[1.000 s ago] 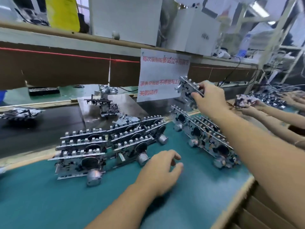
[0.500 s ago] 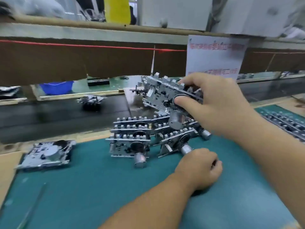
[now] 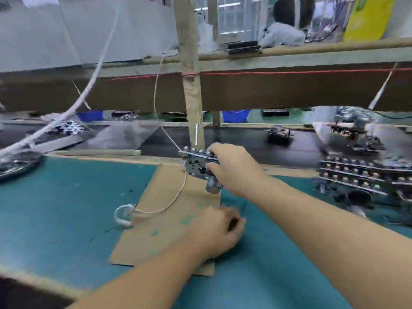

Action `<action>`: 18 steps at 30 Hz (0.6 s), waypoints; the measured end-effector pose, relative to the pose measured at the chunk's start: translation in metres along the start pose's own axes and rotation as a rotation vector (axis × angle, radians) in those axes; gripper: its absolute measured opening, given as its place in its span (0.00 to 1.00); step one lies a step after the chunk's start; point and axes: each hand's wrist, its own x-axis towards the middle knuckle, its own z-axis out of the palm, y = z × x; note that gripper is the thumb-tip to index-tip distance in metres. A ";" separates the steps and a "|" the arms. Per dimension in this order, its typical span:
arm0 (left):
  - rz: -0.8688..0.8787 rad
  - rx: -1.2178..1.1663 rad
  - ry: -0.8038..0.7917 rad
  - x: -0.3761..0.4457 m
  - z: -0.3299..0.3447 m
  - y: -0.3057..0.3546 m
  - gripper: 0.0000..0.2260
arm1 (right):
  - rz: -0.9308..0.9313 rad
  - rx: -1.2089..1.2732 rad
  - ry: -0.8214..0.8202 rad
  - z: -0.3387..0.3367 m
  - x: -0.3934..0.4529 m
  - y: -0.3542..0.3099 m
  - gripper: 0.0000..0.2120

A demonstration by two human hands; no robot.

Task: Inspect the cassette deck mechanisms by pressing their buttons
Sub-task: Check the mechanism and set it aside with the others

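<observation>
My right hand [image 3: 231, 168] grips one metal cassette deck mechanism [image 3: 196, 166] and holds it above the far end of a cardboard sheet [image 3: 160, 219], its round motor hanging down. Thumb and fingers curl round the mechanism's right side. My left hand [image 3: 218, 230] lies near me on the cardboard and the teal mat [image 3: 55, 208], fingers curled, blurred; nothing shows in it. A stack of several more mechanisms [image 3: 365, 179] lies at the right edge of the mat.
A taped post [image 3: 191, 108] rises just behind the held mechanism. A thin cable with a white connector [image 3: 122, 216] lies on the cardboard. The black conveyor belt [image 3: 245, 141] behind carries one mechanism [image 3: 279, 133]. A low shelf beam [image 3: 267, 92] hangs overhead.
My right hand has carried the mechanism leftward, away from the stack, to above the cardboard. My view has swung left, so the stack now sits at the right edge. My left hand stays low.
</observation>
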 end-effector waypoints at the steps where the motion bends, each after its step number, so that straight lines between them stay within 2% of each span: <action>1: -0.021 0.007 0.020 -0.005 0.003 -0.005 0.14 | 0.021 -0.006 -0.003 0.013 0.011 -0.004 0.13; 5: 0.085 0.102 0.154 -0.009 0.012 -0.010 0.14 | 0.098 -0.095 0.022 0.046 0.046 0.010 0.07; 11: 0.152 0.156 0.297 -0.005 0.016 -0.014 0.15 | 0.073 -0.168 -0.060 0.063 0.064 0.032 0.08; 18: 0.121 0.209 0.311 -0.006 0.016 -0.013 0.15 | 0.076 -0.124 -0.059 0.060 0.076 0.015 0.12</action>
